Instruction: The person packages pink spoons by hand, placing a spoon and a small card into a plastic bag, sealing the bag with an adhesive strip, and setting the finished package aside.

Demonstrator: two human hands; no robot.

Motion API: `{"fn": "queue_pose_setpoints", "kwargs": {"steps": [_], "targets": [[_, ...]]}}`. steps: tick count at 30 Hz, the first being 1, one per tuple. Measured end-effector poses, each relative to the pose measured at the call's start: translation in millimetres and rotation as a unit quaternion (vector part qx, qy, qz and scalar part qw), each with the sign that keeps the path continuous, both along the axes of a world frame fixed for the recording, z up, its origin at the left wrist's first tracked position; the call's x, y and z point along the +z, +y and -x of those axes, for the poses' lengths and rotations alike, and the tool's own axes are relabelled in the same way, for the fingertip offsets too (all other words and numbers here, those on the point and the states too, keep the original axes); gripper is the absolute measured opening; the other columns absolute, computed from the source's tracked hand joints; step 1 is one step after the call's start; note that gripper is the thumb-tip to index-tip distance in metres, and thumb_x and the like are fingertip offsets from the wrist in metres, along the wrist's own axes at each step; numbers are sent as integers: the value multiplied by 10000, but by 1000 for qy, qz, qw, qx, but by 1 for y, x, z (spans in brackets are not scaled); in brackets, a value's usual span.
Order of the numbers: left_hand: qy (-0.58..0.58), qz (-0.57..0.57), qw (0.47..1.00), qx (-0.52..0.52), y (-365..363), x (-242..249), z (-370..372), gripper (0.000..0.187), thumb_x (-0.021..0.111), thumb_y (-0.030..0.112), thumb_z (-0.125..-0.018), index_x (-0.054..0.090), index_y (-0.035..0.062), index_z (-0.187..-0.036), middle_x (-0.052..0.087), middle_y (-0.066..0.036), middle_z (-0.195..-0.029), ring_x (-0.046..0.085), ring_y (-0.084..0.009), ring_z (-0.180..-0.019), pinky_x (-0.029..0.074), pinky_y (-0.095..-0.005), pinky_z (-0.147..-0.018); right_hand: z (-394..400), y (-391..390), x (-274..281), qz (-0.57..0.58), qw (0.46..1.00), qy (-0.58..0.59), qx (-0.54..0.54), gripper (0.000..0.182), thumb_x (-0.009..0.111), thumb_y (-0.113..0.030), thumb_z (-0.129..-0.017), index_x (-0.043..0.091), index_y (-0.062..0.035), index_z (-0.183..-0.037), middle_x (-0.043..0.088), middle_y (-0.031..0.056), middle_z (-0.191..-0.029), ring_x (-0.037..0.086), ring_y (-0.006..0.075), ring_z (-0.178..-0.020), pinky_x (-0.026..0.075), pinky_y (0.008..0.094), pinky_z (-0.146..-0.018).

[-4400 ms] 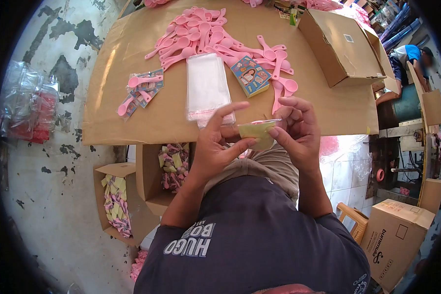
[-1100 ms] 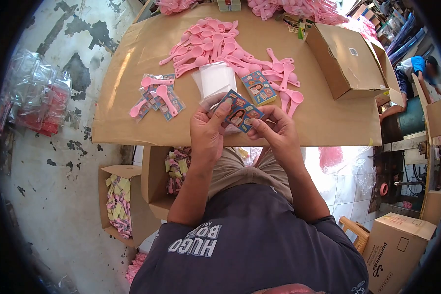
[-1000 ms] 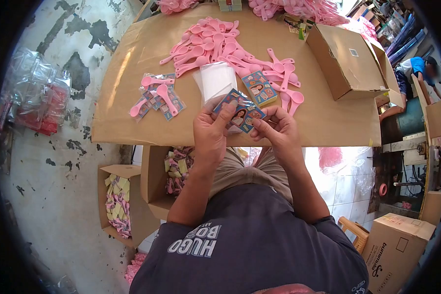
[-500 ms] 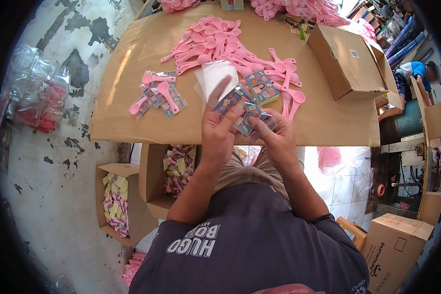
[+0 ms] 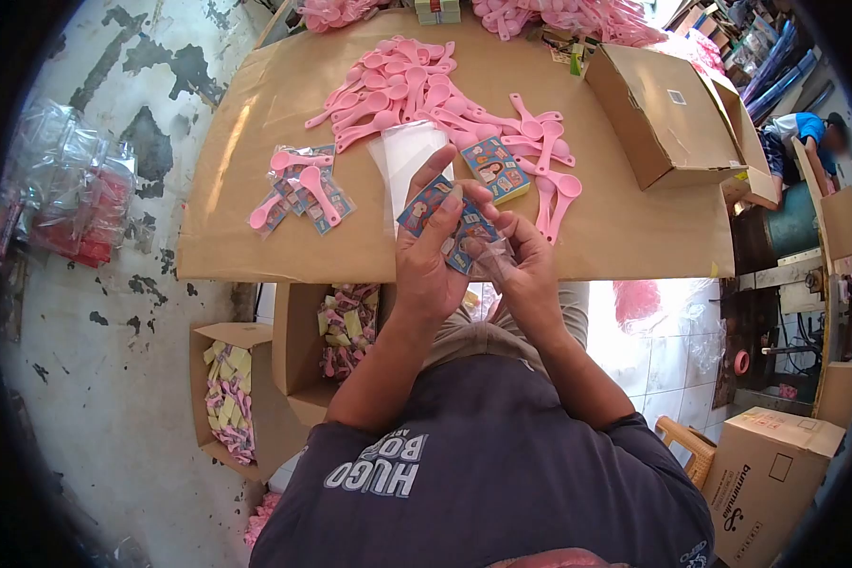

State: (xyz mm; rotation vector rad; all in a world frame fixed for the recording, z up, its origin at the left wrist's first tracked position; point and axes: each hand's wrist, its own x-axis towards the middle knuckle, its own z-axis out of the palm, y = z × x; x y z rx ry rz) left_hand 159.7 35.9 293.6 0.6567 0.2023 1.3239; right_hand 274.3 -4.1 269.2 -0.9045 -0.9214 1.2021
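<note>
Blue printed cards (image 5: 415, 216) are gripped in my left hand (image 5: 428, 270), its thumb laid across their face. My right hand (image 5: 532, 284) pinches a clear plastic bag (image 5: 494, 257) at the cards' lower right end; its fingers partly hide that end. Just beyond my hands lie a stack of the same blue cards (image 5: 495, 168) and a pile of clear and white plastic bags (image 5: 402, 166). Pink measuring spoons (image 5: 407, 80) are heaped behind them. To the left, several bagged cards (image 5: 293, 204) carry pink spoons on top.
An open cardboard box (image 5: 658, 118) stands on the table's right side. Below the front edge, two cartons (image 5: 227, 402) hold packed pink and yellow pieces. More pink spoons (image 5: 559, 19) lie along the back. A person (image 5: 805, 142) bends over at the far right.
My left fingers have curled further around the cards. My right hand has shifted slightly down and right, with the clear bag bunched in its fingers.
</note>
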Motion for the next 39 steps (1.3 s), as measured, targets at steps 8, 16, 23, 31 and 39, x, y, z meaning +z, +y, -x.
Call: {"fn": "queue_pose_setpoints", "kwargs": {"steps": [8, 16, 23, 31, 39], "targets": [[-22, 94, 994, 47, 15, -18, 21, 440, 615, 229, -1056, 475, 83, -1447, 636, -42, -960, 619, -126, -834, 555, -333, -828, -17, -11, 1, -268, 866, -390, -160, 147, 828, -55, -833, 702, -43, -907, 593, 56, -912, 577, 171, -699, 456, 293, -562], [-3, 84, 969, 231, 28, -20, 73, 396, 640, 284, -1044, 523, 74, -1359, 630, -27, -931, 608, -130, -804, 548, -353, -856, -86, 8, -3, -21, 814, -528, -241, 252, 747, -266, -938, 645, -40, -897, 616, 87, -887, 620, 249, -793, 497, 390, -688], [32, 45, 978, 200, 16, -16, 52, 402, 654, 296, -1036, 528, 74, -1346, 613, -24, -940, 594, -131, -846, 530, -351, -886, -99, 24, -14, 90, 769, -595, -217, 287, 764, -307, -894, 644, -46, -894, 611, 108, -938, 634, 304, -958, 508, 442, -812], [30, 62, 966, 251, 23, -22, 64, 423, 650, 333, -1035, 510, 81, -1345, 633, -43, -941, 617, -152, -826, 552, -410, -925, -136, 22, -1, 121, 733, -593, -311, 227, 705, -242, -941, 659, -19, -945, 688, 138, -889, 679, 328, -808, 527, 448, -763], [-68, 42, 967, 241, 32, -15, 62, 406, 635, 343, -1038, 573, 69, -1331, 639, -41, -1003, 620, -153, -880, 513, -399, -1049, -93, -14, 11, 69, 983, -171, 1, 133, 544, -184, -1088, 537, -53, -1110, 694, 58, -835, 507, 21, -582, 413, 178, -497]]}}
